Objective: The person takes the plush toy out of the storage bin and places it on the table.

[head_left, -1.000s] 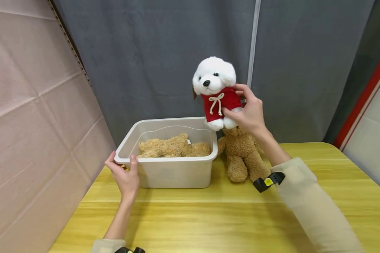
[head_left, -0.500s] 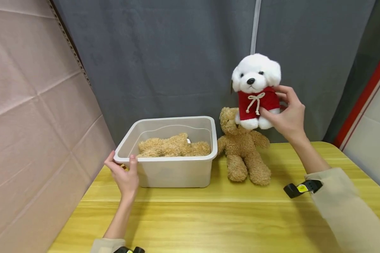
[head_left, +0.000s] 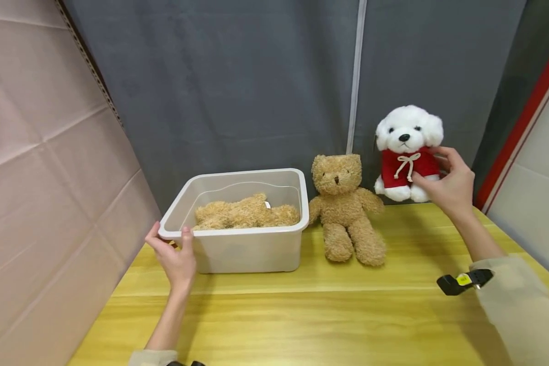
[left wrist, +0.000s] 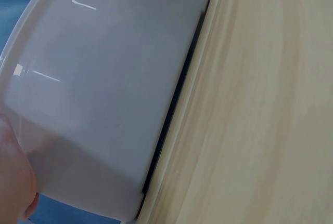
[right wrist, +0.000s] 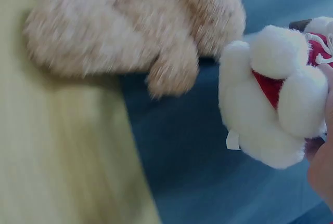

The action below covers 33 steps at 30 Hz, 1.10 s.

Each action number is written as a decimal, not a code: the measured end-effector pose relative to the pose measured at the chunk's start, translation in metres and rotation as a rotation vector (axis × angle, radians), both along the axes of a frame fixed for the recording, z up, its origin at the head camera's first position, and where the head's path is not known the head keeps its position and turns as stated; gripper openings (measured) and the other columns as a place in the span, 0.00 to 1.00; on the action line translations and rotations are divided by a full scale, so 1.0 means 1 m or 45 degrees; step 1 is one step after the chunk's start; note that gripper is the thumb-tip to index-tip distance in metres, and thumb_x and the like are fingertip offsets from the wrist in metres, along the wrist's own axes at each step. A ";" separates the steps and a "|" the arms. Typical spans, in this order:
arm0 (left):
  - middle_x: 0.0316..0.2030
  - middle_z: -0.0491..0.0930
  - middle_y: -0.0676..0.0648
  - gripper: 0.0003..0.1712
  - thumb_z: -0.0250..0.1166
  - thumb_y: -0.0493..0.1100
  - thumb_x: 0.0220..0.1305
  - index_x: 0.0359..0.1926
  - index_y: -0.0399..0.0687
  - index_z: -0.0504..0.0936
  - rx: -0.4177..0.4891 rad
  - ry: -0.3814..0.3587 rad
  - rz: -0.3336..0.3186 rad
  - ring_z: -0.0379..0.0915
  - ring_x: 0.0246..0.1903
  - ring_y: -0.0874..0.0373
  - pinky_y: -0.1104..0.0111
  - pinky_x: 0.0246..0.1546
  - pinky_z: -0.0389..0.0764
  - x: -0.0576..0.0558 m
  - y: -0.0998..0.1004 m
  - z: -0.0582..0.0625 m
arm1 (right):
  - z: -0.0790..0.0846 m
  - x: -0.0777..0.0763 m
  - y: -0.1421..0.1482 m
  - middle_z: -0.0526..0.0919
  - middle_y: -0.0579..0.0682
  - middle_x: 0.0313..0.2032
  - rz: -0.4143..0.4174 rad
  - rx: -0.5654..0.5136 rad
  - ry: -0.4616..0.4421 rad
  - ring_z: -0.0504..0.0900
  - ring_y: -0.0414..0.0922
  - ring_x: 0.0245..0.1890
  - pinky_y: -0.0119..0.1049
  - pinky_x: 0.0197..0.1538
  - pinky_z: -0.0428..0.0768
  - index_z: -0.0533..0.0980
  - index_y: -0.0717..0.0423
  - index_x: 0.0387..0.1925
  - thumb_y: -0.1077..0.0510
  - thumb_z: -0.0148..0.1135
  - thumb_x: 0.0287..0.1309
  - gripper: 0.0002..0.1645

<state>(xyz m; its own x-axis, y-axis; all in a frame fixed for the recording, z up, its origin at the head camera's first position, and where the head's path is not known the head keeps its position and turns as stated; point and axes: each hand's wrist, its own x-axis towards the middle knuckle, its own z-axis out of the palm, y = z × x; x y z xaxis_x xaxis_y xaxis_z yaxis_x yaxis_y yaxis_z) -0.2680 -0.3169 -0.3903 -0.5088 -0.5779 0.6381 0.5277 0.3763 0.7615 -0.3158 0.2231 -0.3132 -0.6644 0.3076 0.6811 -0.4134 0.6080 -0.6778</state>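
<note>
My right hand [head_left: 453,185] grips a white plush dog [head_left: 409,129] in a red top with a white drawstring bow. Its thumb lies across the dog's front. In the right wrist view the dog's white feet and underside [right wrist: 255,109] face the camera, off the table. My left hand [head_left: 176,256] holds the near left corner of a pale grey plastic bin [head_left: 249,251], thumb on the outer front wall and fingers at the left rim. Inside the bin lies brown curly plush [head_left: 244,211] with a small white tag. The left wrist view shows the bin's wall [left wrist: 104,78] close up.
A brown teddy bear [head_left: 343,208] sits upright on the wooden table [head_left: 274,320], between bin and dog, against the grey curtain [head_left: 238,91]. A pale pink cloth wall [head_left: 50,178] borders the left side. A red-edged white panel [head_left: 537,152] stands on the right.
My right hand has carried the plush dog from above the bin's right edge to the right, past the teddy bear, then lower. The left hand keeps its hold on the bin.
</note>
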 end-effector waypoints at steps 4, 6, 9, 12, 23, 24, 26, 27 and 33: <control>0.52 0.73 0.40 0.38 0.65 0.42 0.60 0.68 0.36 0.59 -0.002 -0.006 0.007 0.67 0.44 0.61 0.69 0.42 0.66 0.000 -0.002 0.000 | -0.018 0.000 0.016 0.78 0.58 0.61 -0.037 -0.005 -0.117 0.75 0.36 0.52 0.23 0.53 0.74 0.72 0.55 0.64 0.59 0.72 0.55 0.35; 0.52 0.73 0.38 0.39 0.64 0.42 0.60 0.68 0.35 0.59 -0.001 -0.011 0.015 0.67 0.44 0.61 0.69 0.42 0.66 0.000 -0.001 0.001 | -0.027 -0.002 0.023 0.77 0.61 0.61 -0.034 -0.006 -0.168 0.74 0.35 0.50 0.21 0.51 0.74 0.71 0.54 0.65 0.57 0.71 0.56 0.35; 0.53 0.73 0.34 0.38 0.64 0.41 0.61 0.68 0.35 0.58 0.002 -0.027 0.029 0.66 0.44 0.63 0.69 0.42 0.65 0.002 0.002 0.003 | -0.040 -0.004 0.033 0.76 0.67 0.59 -0.021 0.007 -0.216 0.71 0.30 0.45 0.17 0.45 0.72 0.70 0.59 0.64 0.57 0.70 0.56 0.35; 0.54 0.71 0.29 0.38 0.62 0.39 0.61 0.67 0.30 0.57 0.000 -0.033 0.022 0.65 0.44 0.63 0.68 0.42 0.65 0.009 0.008 0.010 | -0.053 -0.005 0.040 0.76 0.70 0.58 -0.006 0.029 -0.249 0.69 0.27 0.43 0.15 0.43 0.70 0.68 0.62 0.64 0.58 0.70 0.57 0.36; 0.51 0.70 0.24 0.36 0.61 0.38 0.60 0.64 0.26 0.59 -0.011 0.013 0.003 0.66 0.42 0.63 0.70 0.40 0.65 0.025 0.025 0.030 | -0.090 -0.004 0.058 0.71 0.71 0.63 0.012 0.022 -0.444 0.70 0.54 0.57 0.26 0.59 0.72 0.63 0.64 0.67 0.59 0.66 0.62 0.36; 0.51 0.70 0.24 0.36 0.61 0.38 0.60 0.64 0.25 0.58 -0.011 0.013 0.000 0.66 0.42 0.62 0.70 0.41 0.65 0.026 0.025 0.031 | -0.093 -0.005 0.059 0.70 0.71 0.64 0.012 0.015 -0.462 0.69 0.58 0.58 0.29 0.62 0.72 0.62 0.64 0.68 0.58 0.66 0.63 0.36; 0.51 0.70 0.24 0.37 0.61 0.39 0.60 0.65 0.25 0.58 -0.007 0.022 -0.005 0.66 0.43 0.62 0.70 0.41 0.65 0.026 0.025 0.031 | -0.097 -0.007 0.062 0.70 0.70 0.65 0.014 0.001 -0.476 0.68 0.60 0.60 0.33 0.64 0.71 0.62 0.64 0.68 0.58 0.65 0.64 0.37; 0.51 0.70 0.24 0.37 0.61 0.39 0.60 0.65 0.25 0.58 -0.005 0.027 -0.005 0.66 0.43 0.62 0.70 0.41 0.65 0.025 0.025 0.030 | -0.099 -0.008 0.063 0.69 0.70 0.66 0.018 -0.010 -0.478 0.67 0.60 0.60 0.35 0.65 0.71 0.61 0.64 0.69 0.57 0.65 0.64 0.37; 0.51 0.70 0.24 0.36 0.61 0.39 0.60 0.64 0.25 0.58 -0.003 0.028 -0.006 0.66 0.43 0.62 0.70 0.42 0.66 0.025 0.025 0.031 | -0.108 -0.013 0.067 0.67 0.72 0.66 0.096 -0.029 -0.483 0.70 0.52 0.64 0.21 0.61 0.67 0.59 0.66 0.69 0.60 0.67 0.62 0.40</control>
<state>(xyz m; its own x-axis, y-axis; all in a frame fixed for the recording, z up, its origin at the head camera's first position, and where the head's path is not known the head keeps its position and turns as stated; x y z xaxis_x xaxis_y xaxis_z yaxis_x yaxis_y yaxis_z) -0.2431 -0.2923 -0.3591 -0.4971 -0.5742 0.6506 0.5464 0.3753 0.7487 -0.3286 0.2900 -0.4211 -0.8892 0.2608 0.3759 -0.1732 0.5685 -0.8042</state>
